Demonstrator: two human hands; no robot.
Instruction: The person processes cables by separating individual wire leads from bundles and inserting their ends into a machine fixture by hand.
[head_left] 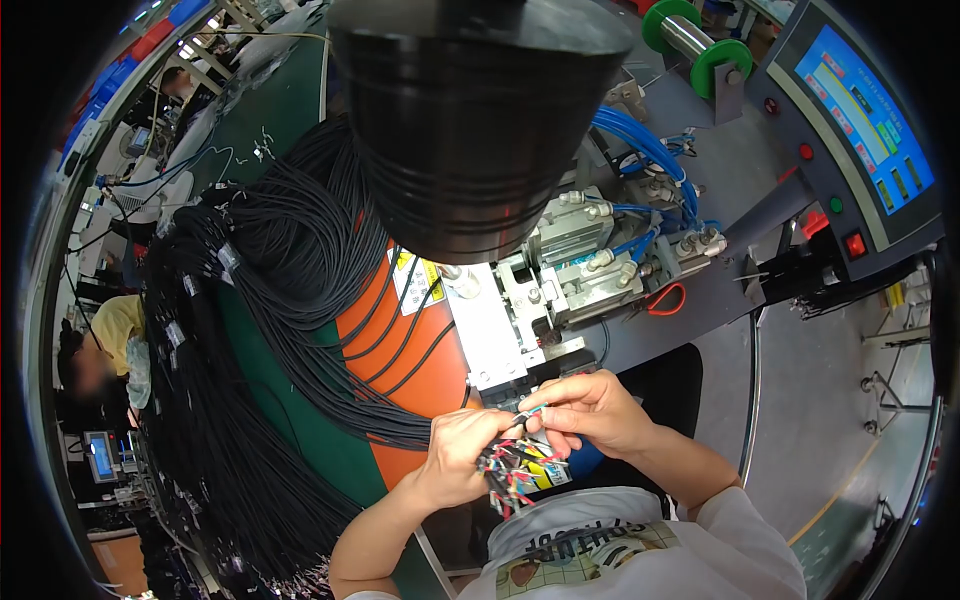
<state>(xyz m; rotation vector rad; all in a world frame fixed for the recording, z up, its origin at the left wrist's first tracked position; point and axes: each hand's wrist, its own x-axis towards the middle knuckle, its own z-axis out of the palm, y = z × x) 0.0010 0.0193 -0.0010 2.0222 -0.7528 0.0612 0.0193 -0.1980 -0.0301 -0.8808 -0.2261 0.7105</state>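
My left hand (458, 455) is closed around a bundle of black cables (400, 425) in front of my chest. Stripped cable ends (512, 475) with red, white and black wires fan out below its fingers. Close beside it, touching the wires at the top of the bundle, my right hand (592, 412) pinches thin wire ends between thumb and fingertips. A metal fixture (500, 340) of the machine lies just beyond both hands.
A black cylinder (480, 130) hangs over the machine. Coiled black cables (290, 220) cover the green and orange surface at left. Pneumatic cylinders (590, 260), red-handled scissors (665, 299), a green spool (715, 65) and a screen (865, 120) stand at right. A co-worker (118, 330) is at far left.
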